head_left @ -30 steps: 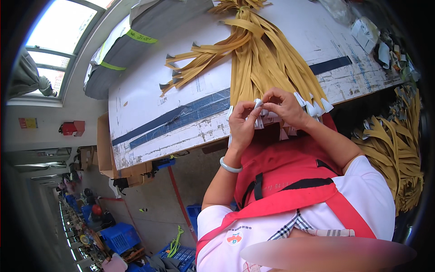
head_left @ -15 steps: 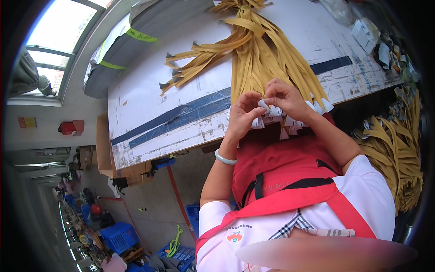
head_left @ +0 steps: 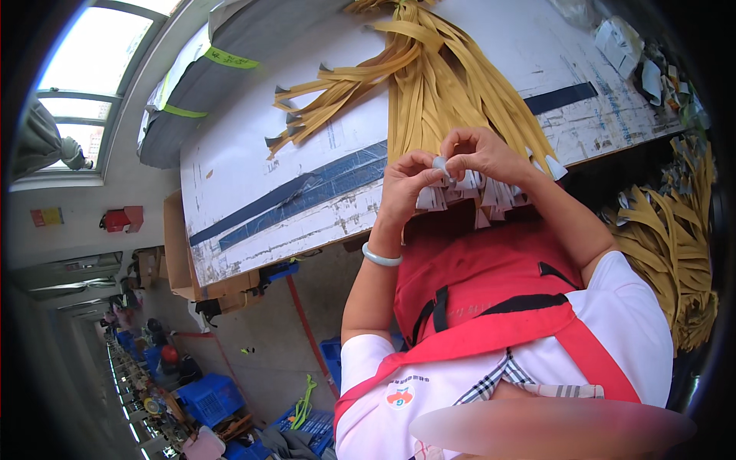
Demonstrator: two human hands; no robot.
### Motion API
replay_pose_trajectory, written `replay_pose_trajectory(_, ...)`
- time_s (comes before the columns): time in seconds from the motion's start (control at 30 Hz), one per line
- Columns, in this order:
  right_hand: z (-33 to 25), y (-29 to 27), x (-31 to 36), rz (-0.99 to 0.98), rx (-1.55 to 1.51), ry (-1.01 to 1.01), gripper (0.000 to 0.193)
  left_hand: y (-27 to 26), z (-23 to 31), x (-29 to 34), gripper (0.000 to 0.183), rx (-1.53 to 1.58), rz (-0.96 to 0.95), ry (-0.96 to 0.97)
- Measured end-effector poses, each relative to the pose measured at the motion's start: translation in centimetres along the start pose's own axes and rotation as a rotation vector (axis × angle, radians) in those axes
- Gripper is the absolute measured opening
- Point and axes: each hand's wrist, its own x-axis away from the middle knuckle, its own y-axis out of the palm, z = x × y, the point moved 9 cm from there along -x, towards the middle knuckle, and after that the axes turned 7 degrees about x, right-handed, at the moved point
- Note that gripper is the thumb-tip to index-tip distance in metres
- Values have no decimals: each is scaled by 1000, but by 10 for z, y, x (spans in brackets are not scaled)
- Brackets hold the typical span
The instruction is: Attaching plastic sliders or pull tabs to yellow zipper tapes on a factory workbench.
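A thick bundle of long mustard-yellow fabric strips (head_left: pixel 425 100) lies over the white table, its near ends tipped with white tabs (head_left: pixel 497 195) that hang over the front edge. At those ends, my left hand (head_left: pixel 405 184) is closed, thumb and fingers pinching a small grey-white tab (head_left: pixel 440 164). My right hand (head_left: pixel 483 157) pinches the same tab from the other side, fingertips close to the left ones. Which strip the tab belongs to is hidden by my fingers. Some strips with dark tips (head_left: pixel 295 119) fan out to the left.
Grey stacked sheets with yellow-green bands (head_left: pixel 184 112) stand at the table's far left. More yellow strips (head_left: pixel 663 261) hang in a heap at right. Dark blue tape (head_left: pixel 299 195) runs along the table (head_left: pixel 322 230). A cardboard box (head_left: pixel 176 245) and blue crates (head_left: pixel 211 399) are at left.
Both hands have shifted slightly; the right fingers have closed in nearer the left ones. The grey-white tab is turned differently between them, and the white tabs below show more.
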Motion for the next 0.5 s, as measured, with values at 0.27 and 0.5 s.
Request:
replay_pose_trajectory(0.27,-7,7,-1,-69,72,136,17,-6,-6,4,12,61,9,8)
replay_pose_trajectory(0.5,-22,9,-1,-30,74,-27,10,2,6,3,16,34,18,-15)
